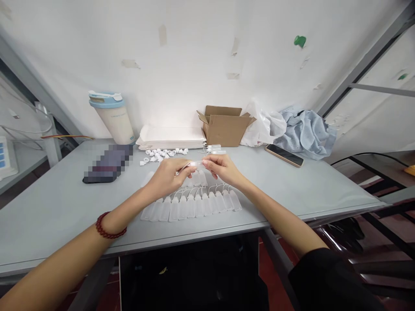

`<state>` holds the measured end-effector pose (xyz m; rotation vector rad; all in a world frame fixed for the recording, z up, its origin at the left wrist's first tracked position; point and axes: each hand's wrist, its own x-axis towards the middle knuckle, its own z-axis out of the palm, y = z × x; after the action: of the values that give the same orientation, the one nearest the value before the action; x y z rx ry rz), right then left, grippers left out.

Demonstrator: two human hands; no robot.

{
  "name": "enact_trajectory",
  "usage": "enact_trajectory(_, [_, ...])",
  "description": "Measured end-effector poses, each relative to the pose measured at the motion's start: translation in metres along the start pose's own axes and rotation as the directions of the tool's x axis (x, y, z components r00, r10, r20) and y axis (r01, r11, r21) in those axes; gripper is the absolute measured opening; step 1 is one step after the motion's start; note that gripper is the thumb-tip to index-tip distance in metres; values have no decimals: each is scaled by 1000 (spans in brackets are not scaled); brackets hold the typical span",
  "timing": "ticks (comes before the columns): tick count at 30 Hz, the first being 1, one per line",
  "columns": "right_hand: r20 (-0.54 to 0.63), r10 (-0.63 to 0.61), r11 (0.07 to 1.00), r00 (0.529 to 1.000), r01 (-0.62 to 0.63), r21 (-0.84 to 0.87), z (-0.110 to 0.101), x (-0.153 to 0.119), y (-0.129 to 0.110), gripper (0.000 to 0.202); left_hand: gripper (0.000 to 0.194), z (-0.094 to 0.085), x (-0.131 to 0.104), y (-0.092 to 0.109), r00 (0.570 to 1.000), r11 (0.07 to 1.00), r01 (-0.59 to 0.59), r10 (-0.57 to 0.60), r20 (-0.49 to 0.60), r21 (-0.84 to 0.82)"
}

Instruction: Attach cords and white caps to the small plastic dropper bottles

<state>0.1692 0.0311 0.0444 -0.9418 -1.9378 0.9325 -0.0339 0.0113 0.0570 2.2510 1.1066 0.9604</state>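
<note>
My left hand [173, 173] and my right hand [222, 167] meet above the middle of the grey table [275, 190]. Between them is a small translucent piece with a white part [194, 164]. The left fingers pinch its white end, and the right fingers pinch the clear end. Below the hands lies a row of translucent bottles [191, 206] with thin curved tubes. More bottles [199, 179] lie behind that row, partly hidden by my left hand. Several small white caps [165, 153] are scattered behind my left hand. Clear tube-like pieces [215, 149] lie just beyond my right hand.
Along the wall stand a cup with a blue lid [116, 121], a white paper stack [171, 137], an open cardboard box [225, 129], a plastic bag [264, 127] and a crumpled blue cloth [304, 134]. A phone [284, 155] lies at right, a blurred dark item [108, 164] at left.
</note>
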Motion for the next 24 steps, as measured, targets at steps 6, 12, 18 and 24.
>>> enact_trajectory(6, [-28,-14,999,1000,15,50,1,0,-1,29,33,-3,2,-1,1000,1000,27,-27,-8,-6])
enact_trajectory(12, [-124,-156,987,980,150,-59,6,0,2,25,45,-9,7,0,965,926,248,-212,154,-283])
enact_trajectory(18, [-132,-243,958,961,215,-191,8,-1,3,24,47,-7,7,-7,927,839,370,-307,215,-399])
enact_trajectory(24, [-108,-166,975,980,147,-164,8,-2,1,28,43,-6,4,2,981,963,194,-185,65,-188])
